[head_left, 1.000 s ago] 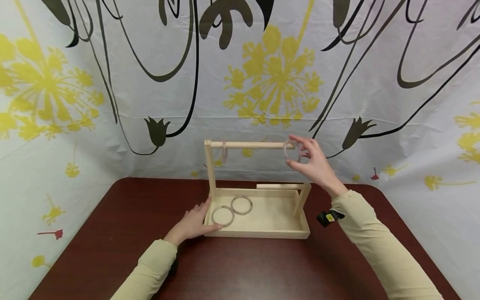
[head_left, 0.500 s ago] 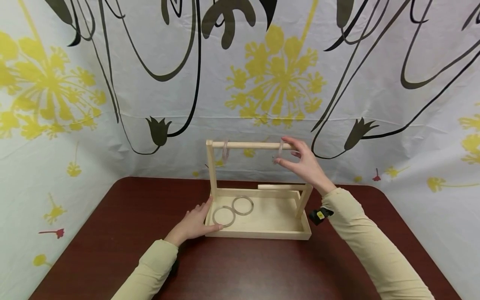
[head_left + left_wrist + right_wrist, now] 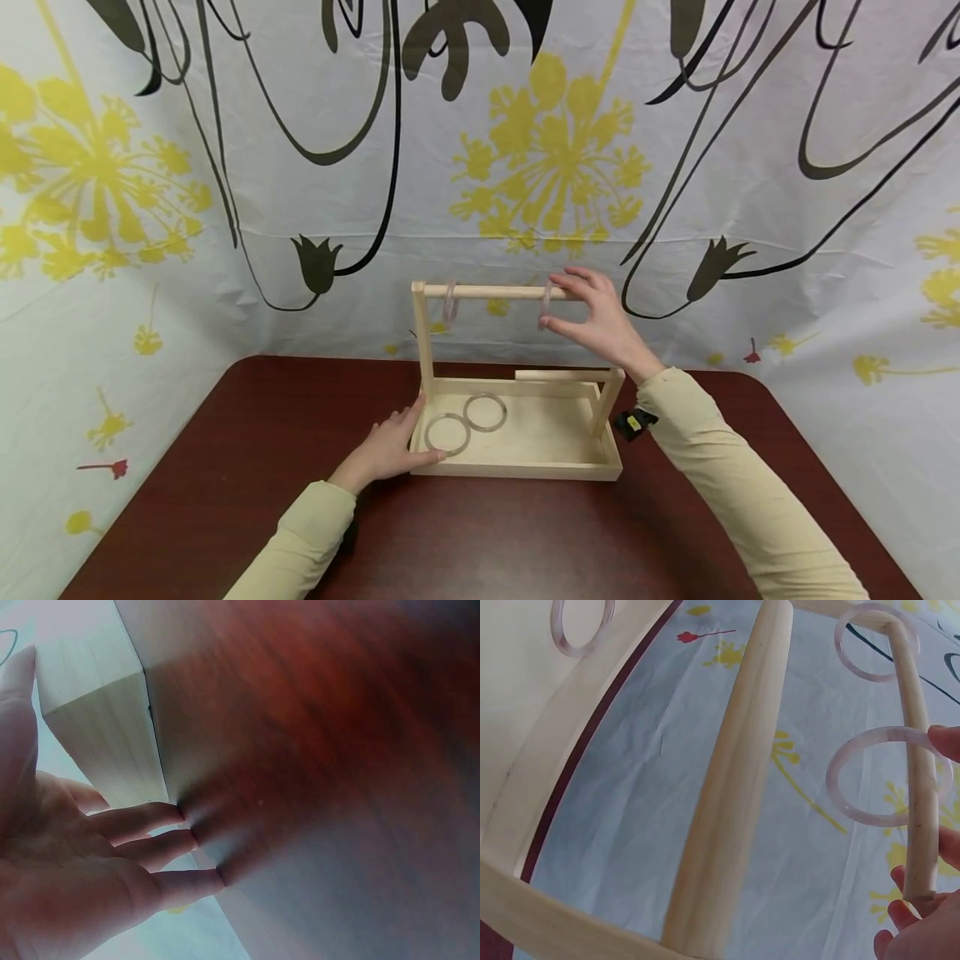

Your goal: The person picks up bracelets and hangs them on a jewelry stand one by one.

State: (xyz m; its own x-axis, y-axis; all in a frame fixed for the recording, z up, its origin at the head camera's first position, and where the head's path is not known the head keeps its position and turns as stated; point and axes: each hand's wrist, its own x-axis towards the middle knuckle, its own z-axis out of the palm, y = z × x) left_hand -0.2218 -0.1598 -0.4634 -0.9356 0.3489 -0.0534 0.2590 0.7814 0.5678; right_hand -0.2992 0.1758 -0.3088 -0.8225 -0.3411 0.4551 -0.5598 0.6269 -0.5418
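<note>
Well, nearest me, below the top bar, my left hand lies with fingers spread at the left end of the tray, its thumb close by two loose rings. Up at the top bar, my right hand, the nearer one, pinches a ring that encircles the bar just in from its free end, crosswise to its long axis. Farther along the bar hangs a second ring.

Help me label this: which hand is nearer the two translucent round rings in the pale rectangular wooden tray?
Left. The left hand touches the tray beside the rings; the right hand is higher up, pinching another ring.
</note>
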